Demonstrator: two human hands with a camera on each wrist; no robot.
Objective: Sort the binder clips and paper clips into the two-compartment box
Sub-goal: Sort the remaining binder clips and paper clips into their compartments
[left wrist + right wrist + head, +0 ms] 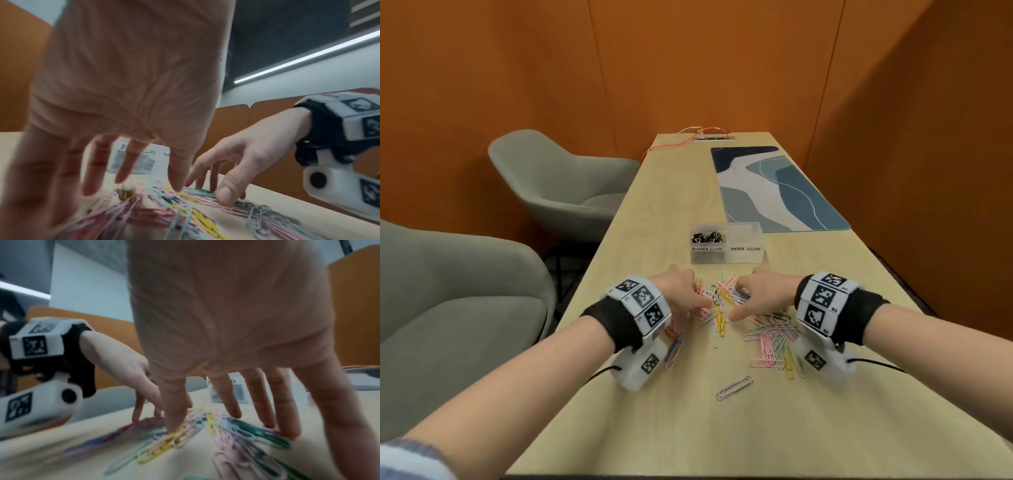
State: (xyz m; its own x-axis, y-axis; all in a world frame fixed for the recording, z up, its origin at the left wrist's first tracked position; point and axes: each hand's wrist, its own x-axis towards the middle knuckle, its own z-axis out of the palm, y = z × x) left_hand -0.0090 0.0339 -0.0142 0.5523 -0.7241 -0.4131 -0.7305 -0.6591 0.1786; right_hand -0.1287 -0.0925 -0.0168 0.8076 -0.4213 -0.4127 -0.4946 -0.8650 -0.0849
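Note:
A clear two-compartment box stands mid-table. Its left half, labelled BINDER CLIPS, holds black binder clips; its right half, labelled PAPER CLIPS, looks empty. In front of it lies a pile of coloured paper clips, spreading right. My left hand and right hand are both over the pile, palms down. The wrist views show the left hand and right hand with fingers spread, tips touching the paper clips, nothing held.
One paper clip lies alone nearer me on the wooden table. A blue patterned mat lies behind the box, with an orange cable and a strip at the far end. Grey chairs stand left.

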